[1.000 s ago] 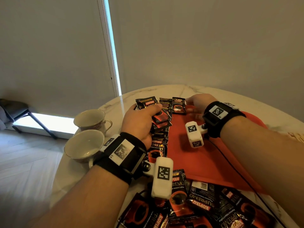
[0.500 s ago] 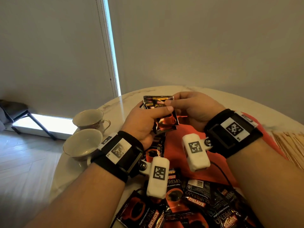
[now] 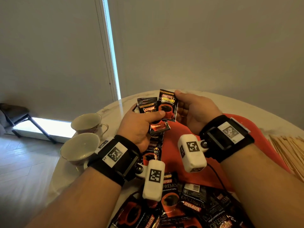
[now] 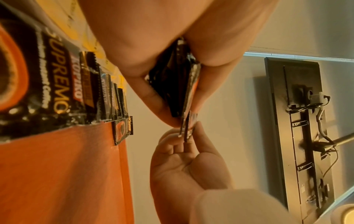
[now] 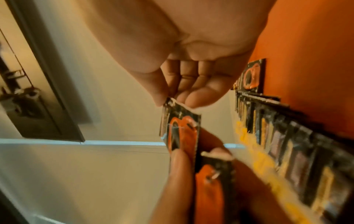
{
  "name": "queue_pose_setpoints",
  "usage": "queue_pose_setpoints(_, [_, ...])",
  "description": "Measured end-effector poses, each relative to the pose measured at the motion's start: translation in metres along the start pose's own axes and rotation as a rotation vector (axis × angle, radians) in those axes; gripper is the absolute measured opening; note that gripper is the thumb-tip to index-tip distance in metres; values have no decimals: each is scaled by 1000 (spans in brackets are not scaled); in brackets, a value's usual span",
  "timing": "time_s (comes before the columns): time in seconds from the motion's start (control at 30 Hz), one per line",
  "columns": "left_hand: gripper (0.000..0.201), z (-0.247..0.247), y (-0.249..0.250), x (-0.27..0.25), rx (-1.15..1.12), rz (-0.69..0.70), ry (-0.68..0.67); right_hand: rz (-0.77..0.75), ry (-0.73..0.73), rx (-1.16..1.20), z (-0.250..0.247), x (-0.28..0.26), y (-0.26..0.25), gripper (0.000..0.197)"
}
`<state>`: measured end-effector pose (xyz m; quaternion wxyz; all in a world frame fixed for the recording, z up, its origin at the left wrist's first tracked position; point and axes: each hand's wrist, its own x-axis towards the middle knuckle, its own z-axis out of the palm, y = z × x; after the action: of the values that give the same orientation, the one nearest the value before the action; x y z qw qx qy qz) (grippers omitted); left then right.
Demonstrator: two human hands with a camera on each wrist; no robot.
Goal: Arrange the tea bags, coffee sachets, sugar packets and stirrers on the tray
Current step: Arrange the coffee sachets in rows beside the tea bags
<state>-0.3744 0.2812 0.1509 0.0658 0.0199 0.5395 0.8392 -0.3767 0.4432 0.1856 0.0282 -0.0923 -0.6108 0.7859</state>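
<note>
Overhead, both hands' fingers pinch glossy, flat foil coffee sachets (image 3: 167,105).

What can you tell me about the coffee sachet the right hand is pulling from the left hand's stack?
The coffee sachet is a flat, glossy black foil packet printed KOPIKO SUPREMO in gold, with a red cup of coffee below. It stands upright in the air above the red tray, face to the camera. The right hand pinches its top corner; the left hand has its thumb on the lower edge, where it overlaps the other sachets held there.
</note>
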Motion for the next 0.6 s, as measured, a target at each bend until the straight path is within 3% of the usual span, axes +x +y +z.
queue_pose_setpoints(0.13, [47, -2, 1, 4, -31, -26, 62, 12, -175, -164, -2, -4, -1, 24])
queue_pose_setpoints(0.23, [33, -2, 1, 5, -44, -51, 96, 13, -162, -188, 0, -3, 0, 21])
queue_pose_setpoints(0.37, [10, -3, 1, 7, -73, -96, 117, -12, -3, -56, -5, 4, -2, 10])
queue_pose_setpoints(0.47, [12, -5, 2, 8, -76, -119, 128, 18, 174, 50, -26, 23, -1, 11])
queue_pose_setpoints(0.6, [10, -5, 3, 9, -82, -119, 170, 157, 295, -171, -52, 54, 11, 6])
